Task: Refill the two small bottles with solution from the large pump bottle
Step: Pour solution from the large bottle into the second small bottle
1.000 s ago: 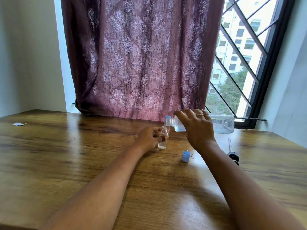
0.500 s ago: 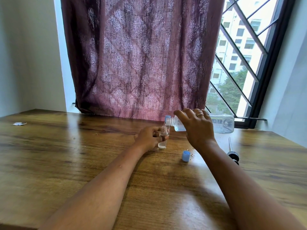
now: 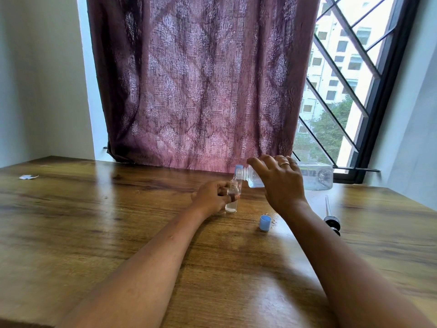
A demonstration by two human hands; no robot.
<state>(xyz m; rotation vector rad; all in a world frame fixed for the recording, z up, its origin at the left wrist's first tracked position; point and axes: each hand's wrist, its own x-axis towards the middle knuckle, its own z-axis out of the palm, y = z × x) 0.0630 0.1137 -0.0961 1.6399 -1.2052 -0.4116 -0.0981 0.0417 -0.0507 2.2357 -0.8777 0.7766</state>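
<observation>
Here, above the counter (image 3: pixel 94 233), the large pump bottle (image 3: pixel 316 177) lies horizontal in the gripping right hand (image 3: pixel 281 185), its open neck directly over the upright small bottle (image 3: pixel 231 205), which the left hand (image 3: pixel 210 197) grips.

left hand (image 3: pixel 212 198): fingers (image 3: pixel 235 197) curled gripping, low | right hand (image 3: pixel 282 185): fingers curled, raised

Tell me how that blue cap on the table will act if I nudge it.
The cap looks small and hollow, so it is probably very light and would skid easily on the glossy table. It seems to stand open end up, so it should slide, not roll; knocked over, it would likely roll.
</observation>
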